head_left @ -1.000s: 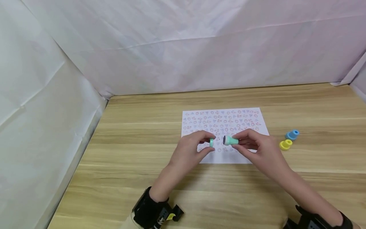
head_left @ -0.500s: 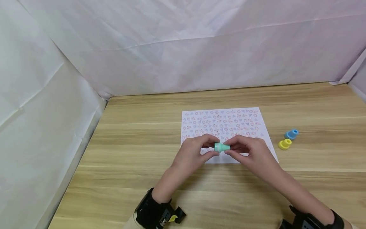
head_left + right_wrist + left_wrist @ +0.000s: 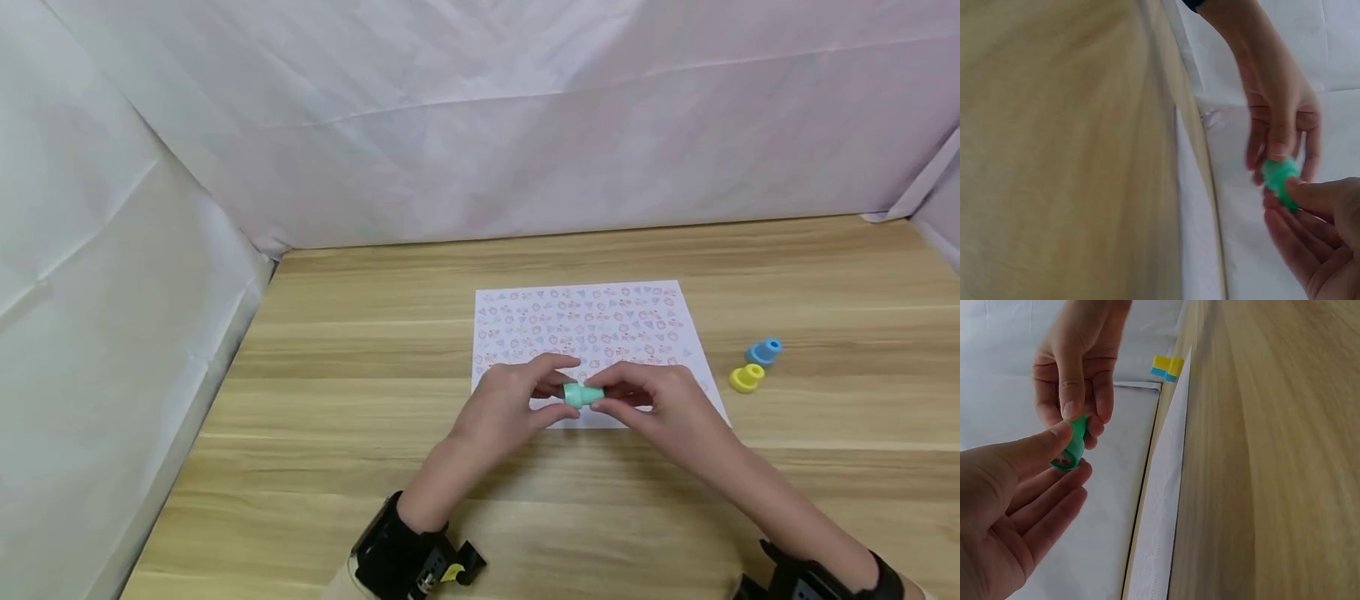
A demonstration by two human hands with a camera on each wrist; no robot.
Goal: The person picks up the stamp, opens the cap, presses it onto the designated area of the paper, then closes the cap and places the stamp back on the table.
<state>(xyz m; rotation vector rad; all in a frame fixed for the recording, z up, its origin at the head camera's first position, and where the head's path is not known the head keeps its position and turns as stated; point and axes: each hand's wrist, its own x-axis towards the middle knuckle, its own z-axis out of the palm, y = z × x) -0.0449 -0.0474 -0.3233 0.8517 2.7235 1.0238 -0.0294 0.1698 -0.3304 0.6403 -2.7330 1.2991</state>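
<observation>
A small green stamp (image 3: 583, 394), its wide capped end facing left, is held up over the near part of the printed paper (image 3: 592, 321). My right hand (image 3: 667, 400) pinches its narrow handle between thumb and fingertips. At the wide end, my left hand (image 3: 506, 404) has its thumb and fingers around the cap; in the left wrist view its thumb tip lies against the green stamp (image 3: 1075, 444) while the other fingers spread below. The right wrist view shows the same stamp (image 3: 1280, 178) between both hands, slightly blurred.
Right of the paper, a blue stamp (image 3: 765, 351) and a yellow stamp (image 3: 747, 377) stand close together on the wooden table (image 3: 360, 358). White cloth (image 3: 480, 150) hangs behind the table and along its left side.
The hands have come together: the green cap, earlier apart in the left hand, now sits over the stamp's dark face. Both hands have then shifted slightly toward the near edge, the left index finger lifting away.
</observation>
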